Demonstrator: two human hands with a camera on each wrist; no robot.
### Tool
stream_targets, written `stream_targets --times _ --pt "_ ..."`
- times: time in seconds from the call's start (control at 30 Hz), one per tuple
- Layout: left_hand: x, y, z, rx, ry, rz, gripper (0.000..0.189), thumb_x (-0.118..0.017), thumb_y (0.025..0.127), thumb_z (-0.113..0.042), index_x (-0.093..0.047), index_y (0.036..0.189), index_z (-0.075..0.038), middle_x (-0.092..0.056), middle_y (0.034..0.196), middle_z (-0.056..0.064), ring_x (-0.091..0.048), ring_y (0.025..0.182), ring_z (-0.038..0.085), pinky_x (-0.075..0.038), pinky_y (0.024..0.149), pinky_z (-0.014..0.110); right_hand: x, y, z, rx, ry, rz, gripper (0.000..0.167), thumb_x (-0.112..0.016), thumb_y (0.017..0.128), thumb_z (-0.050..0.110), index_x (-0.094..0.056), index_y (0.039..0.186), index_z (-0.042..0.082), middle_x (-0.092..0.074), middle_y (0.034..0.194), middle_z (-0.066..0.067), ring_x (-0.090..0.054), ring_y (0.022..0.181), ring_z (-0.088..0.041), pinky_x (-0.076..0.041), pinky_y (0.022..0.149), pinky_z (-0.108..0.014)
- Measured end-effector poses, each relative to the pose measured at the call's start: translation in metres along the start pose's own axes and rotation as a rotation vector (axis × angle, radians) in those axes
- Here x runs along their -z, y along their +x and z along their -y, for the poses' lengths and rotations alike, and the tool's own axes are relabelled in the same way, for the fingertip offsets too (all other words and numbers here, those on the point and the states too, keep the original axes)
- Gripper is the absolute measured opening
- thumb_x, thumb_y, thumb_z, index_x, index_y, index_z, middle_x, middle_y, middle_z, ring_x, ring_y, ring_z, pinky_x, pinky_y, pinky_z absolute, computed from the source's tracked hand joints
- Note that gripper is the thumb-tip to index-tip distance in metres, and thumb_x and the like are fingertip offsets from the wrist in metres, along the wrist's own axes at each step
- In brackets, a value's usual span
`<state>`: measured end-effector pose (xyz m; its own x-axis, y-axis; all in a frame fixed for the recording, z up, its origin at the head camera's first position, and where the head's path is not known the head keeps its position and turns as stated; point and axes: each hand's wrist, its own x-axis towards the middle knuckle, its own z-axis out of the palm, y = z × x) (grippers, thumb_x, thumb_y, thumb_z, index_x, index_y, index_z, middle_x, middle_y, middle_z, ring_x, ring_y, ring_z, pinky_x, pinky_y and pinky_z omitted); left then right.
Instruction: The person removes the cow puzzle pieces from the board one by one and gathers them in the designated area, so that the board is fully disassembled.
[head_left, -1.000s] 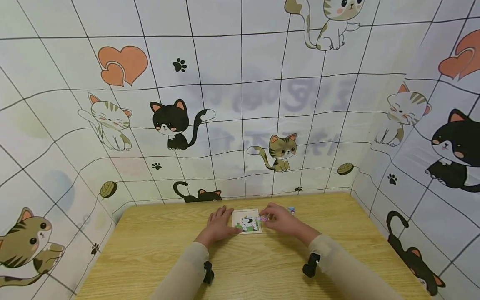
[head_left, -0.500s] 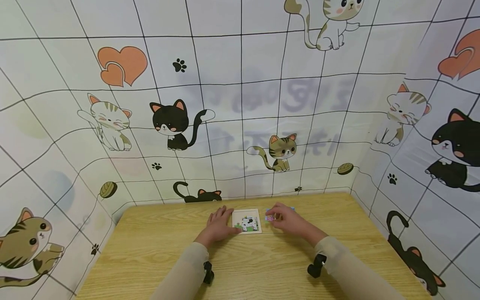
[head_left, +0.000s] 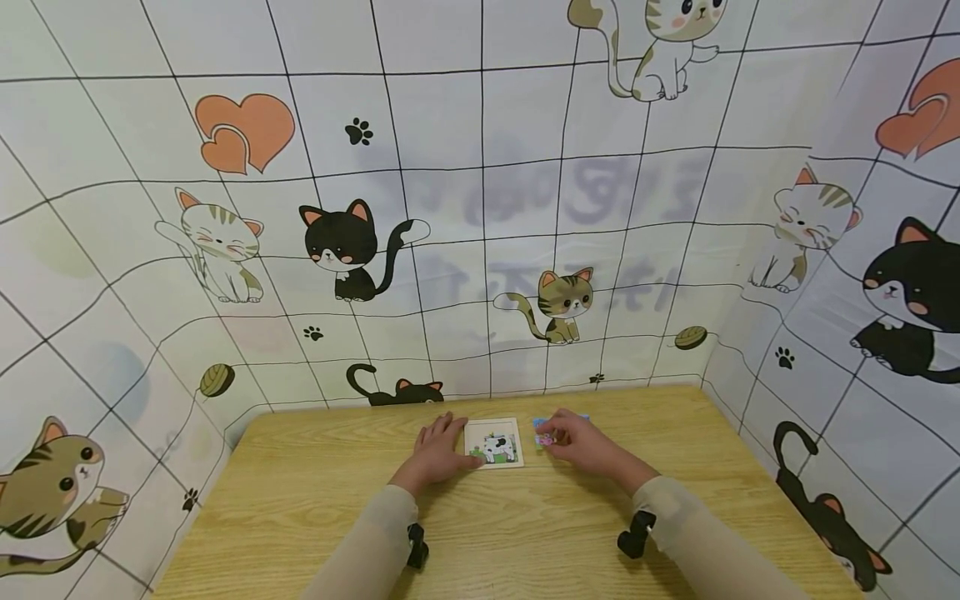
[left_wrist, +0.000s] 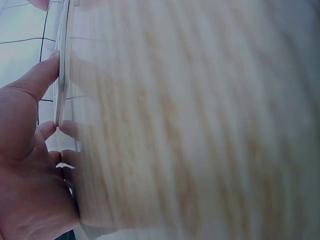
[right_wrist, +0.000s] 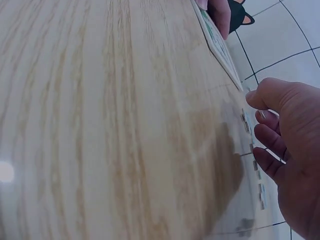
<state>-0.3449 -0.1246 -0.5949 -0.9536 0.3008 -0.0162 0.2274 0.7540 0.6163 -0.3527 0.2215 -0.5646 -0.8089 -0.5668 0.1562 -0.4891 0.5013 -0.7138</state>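
Observation:
A small square wooden puzzle board (head_left: 474, 429) with a black-and-white cow picture in its lower part lies near the far table edge. My left hand (head_left: 435, 452) rests at the board's left side, fingers extended and thumb touching its lower left. In the left wrist view, the thumb (left_wrist: 42, 75) lies against the board (left_wrist: 62, 70), seen edge-on. Right of the board, my right hand (head_left: 576, 440) hovers over a blue and pink puzzle piece (head_left: 541, 427). In the right wrist view, its loosely bent fingers (right_wrist: 270, 137) appear apart from the puzzle pieces (right_wrist: 245, 121) on the table.
More blue puzzle pieces (head_left: 586, 417) show just behind the right hand, partly hidden. The wooden table (head_left: 510, 533) meets a cat-printed wall cloth (head_left: 480, 333) at its far edge. A black camera mount sits on each wrist.
My right hand has carried the pink piece rightward from the board's right edge, and the piece now lies on the table by its fingertips. The left hand and board have stayed put.

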Motion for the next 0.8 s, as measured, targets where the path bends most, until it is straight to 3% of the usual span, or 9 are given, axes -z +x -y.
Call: stream_targets --times 0.27,0.37,0.8 --pt "0.006 -0.005 -0.008 0.005 -0.031 0.01 0.096 -0.084 0.095 -0.055 -0.044 0.169 -0.009 -0.025 0.179 0.026 -0.018 0.164 0.052 -0.007 0.132 0.07 -0.003 0.0 -0.014 -0.021 -0.004 -0.005 0.027 -0.075 0.107 0.007 -0.076 0.133 0.001 -0.064 0.111 -0.008 -0.058 0.093 -0.016 -0.053 0.077 -0.029" --pt "0.001 -0.001 -0.001 -0.004 -0.014 0.002 0.098 -0.083 0.094 -0.061 -0.043 0.17 -0.011 -0.025 0.179 0.025 -0.019 0.164 0.052 -0.008 0.131 0.071 -0.005 0.001 -0.016 -0.011 0.0 -0.01 0.025 -0.075 0.107 0.007 -0.076 0.131 0.002 -0.064 0.11 -0.008 -0.058 0.093 -0.017 -0.053 0.077 -0.029" --pt "0.004 -0.004 -0.006 0.004 -0.027 0.005 0.097 -0.083 0.095 -0.058 -0.043 0.169 -0.01 -0.025 0.178 0.026 -0.017 0.165 0.05 -0.007 0.132 0.071 -0.007 0.002 -0.009 -0.029 -0.031 0.015 0.024 -0.073 0.107 0.003 -0.077 0.131 0.002 -0.062 0.111 -0.009 -0.056 0.095 -0.017 -0.052 0.08 -0.03"
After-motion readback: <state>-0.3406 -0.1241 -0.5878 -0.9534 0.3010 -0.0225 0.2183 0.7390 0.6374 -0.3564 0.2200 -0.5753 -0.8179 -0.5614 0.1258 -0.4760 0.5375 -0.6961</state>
